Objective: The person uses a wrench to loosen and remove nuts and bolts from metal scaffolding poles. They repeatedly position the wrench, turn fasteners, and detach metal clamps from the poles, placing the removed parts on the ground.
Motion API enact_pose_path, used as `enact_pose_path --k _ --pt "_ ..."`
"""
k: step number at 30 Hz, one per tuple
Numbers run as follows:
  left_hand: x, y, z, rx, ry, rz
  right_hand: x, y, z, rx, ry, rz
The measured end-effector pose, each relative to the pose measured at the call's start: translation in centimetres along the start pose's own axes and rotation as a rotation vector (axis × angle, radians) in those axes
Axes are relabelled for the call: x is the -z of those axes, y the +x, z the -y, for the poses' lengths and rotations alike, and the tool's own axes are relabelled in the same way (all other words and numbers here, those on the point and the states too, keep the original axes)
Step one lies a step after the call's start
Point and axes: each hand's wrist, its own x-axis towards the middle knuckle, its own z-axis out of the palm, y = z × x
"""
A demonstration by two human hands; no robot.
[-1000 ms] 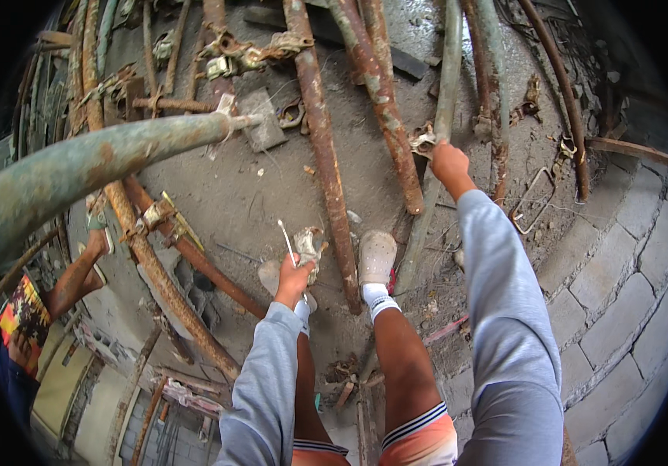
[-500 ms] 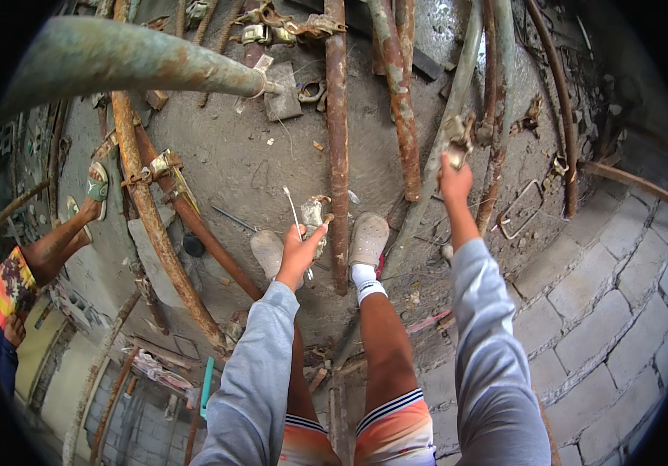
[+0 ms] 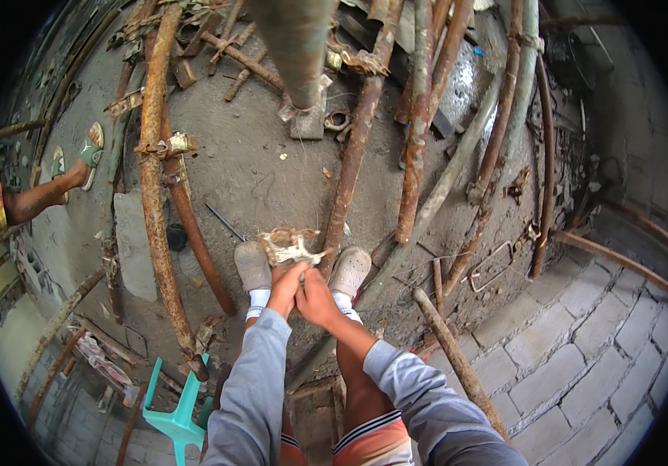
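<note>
work over the middle of the dirt floor (image 3: 252, 175), well in from the grey blocks (image 3: 567, 342) along its right edge; watch for the rusty scaffold pipe (image 3: 353, 155) slanting down toward the gap between the beige clogs (image 3: 251, 268). keep the scaffold couplers (image 3: 291, 247) just ahead of the toes and off the ground, with hinged flaps and bolts turned away from skin. keep left hand (image 3: 282, 289) and right hand (image 3: 317, 299) close together, both curled narrow on the near side of the couplers; cannot tell the piece in each apart. against half a second ago, note the big greenish pipe (image 3: 291, 46) at top centre instead of upper left, the teal plastic chair (image 3: 178, 415) in fuller view, the right hand brought in beside the left, the couplers bunched rather than apart, and the thin pale rod no longer showing.
</note>
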Motion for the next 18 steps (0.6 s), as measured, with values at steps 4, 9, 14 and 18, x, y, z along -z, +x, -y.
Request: enact_pose_path --k 4,9,14,18 --pt "4.1 0.3 -1.8 -0.039 0.171 -0.184 5.6 6.0 -0.9 0.056 0.122 0.25" --pt "10.4 3.7 -0.1 -0.225 0.581 -0.328 11.0 24.5 -4.9 0.079 -0.243 -0.291" --pt "8.2 2.0 -4.8 -0.171 0.768 -0.221 11.8 35.8 -6.4 0.125 -0.651 -0.223" --pt "8.4 1.8 -4.8 -0.108 0.62 -0.147 10.0 36.9 -4.6 -0.136 -0.651 -0.257"
